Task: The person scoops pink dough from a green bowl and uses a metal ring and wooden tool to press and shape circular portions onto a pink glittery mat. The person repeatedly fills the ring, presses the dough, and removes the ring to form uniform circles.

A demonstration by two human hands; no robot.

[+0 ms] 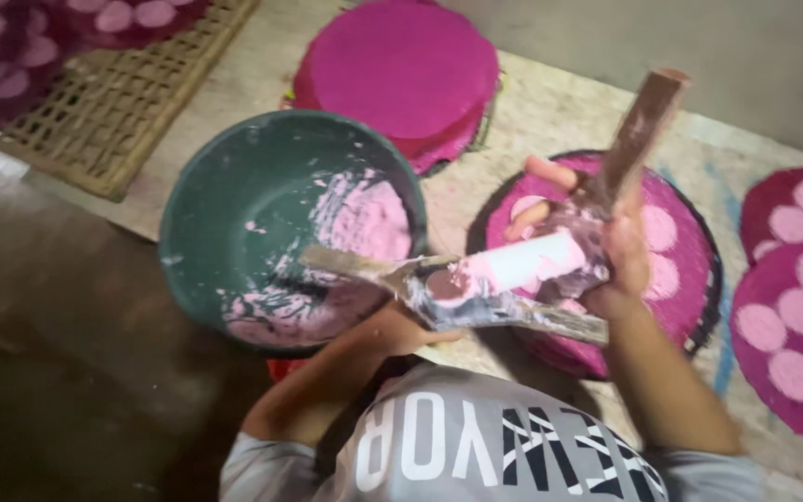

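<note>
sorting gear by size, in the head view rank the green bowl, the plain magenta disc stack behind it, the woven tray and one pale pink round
1. green bowl
2. plain magenta disc stack, close behind; it lies farther from the camera, so unsure
3. woven tray, cut off by the frame edge, so its rank is unsure
4. pale pink round, clearly smallest

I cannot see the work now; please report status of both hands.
Left hand grips paste-smeared flat blade. Right hand holds paste-coated roller tool. Green round bowl of pink paste beside. Nothing blocks.
</note>
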